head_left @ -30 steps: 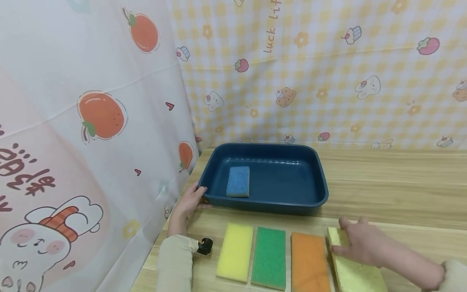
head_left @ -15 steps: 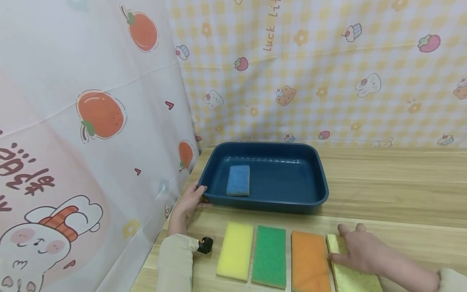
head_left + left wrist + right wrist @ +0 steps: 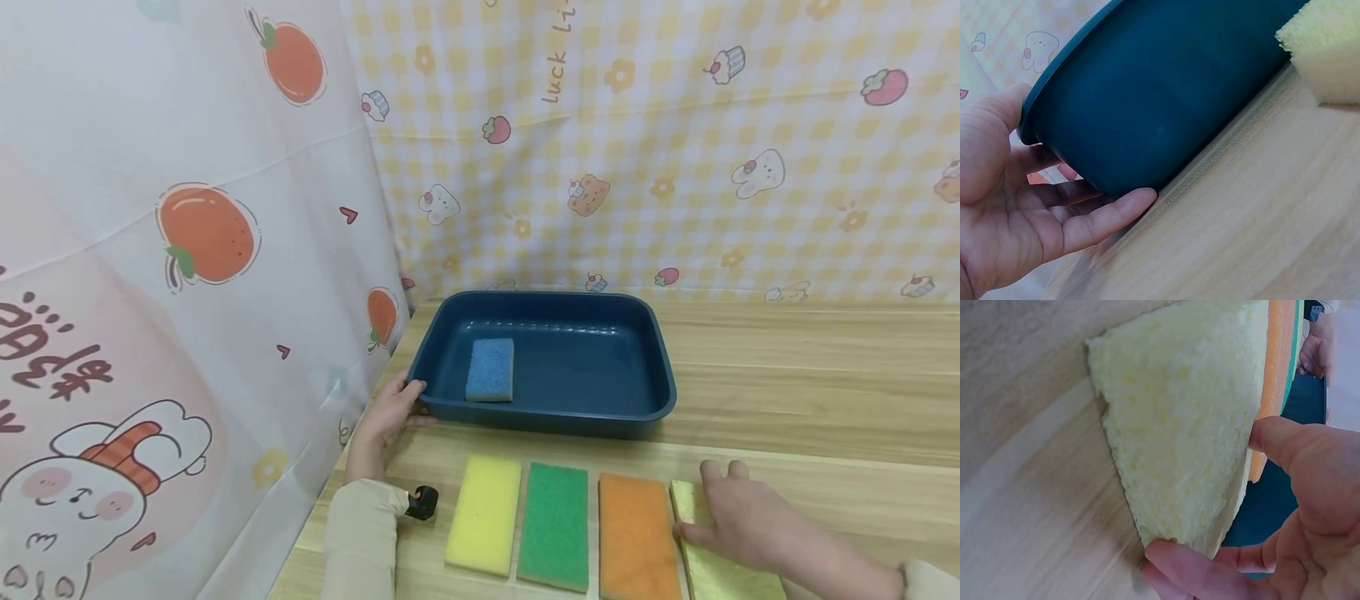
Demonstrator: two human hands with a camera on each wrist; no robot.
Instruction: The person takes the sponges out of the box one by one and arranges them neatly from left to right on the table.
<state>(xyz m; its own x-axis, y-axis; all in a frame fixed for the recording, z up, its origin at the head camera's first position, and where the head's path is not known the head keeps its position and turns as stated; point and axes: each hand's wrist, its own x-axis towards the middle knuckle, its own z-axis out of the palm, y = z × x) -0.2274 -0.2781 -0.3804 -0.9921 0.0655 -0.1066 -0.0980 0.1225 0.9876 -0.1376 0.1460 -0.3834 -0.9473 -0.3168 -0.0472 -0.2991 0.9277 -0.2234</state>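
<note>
My left hand [image 3: 388,408] holds the near left corner of a dark blue rectangular basin [image 3: 581,375]. In the left wrist view the thumb lies at the basin's rim and the fingers reach under its lower edge. Inside the basin, toward its left, lies a blue sponge [image 3: 490,370]. My right hand [image 3: 753,517] grips a pale yellow sponge [image 3: 1172,425] at its far end, thumb on the left long side and fingers at the end and opposite side. That sponge lies rightmost in the row, partly covered by the hand.
A bright yellow sponge [image 3: 484,517], a green sponge [image 3: 554,529] and an orange sponge [image 3: 637,537] lie in a row before the basin. The wooden table [image 3: 810,375] meets a patterned cloth [image 3: 675,150] behind. A black strap piece [image 3: 422,503] sits at the left cuff.
My right hand and the pale yellow sponge have shifted slightly toward me, and the sponge sits a little straighter. My left hand stays on the basin, and the other sponges lie as before.
</note>
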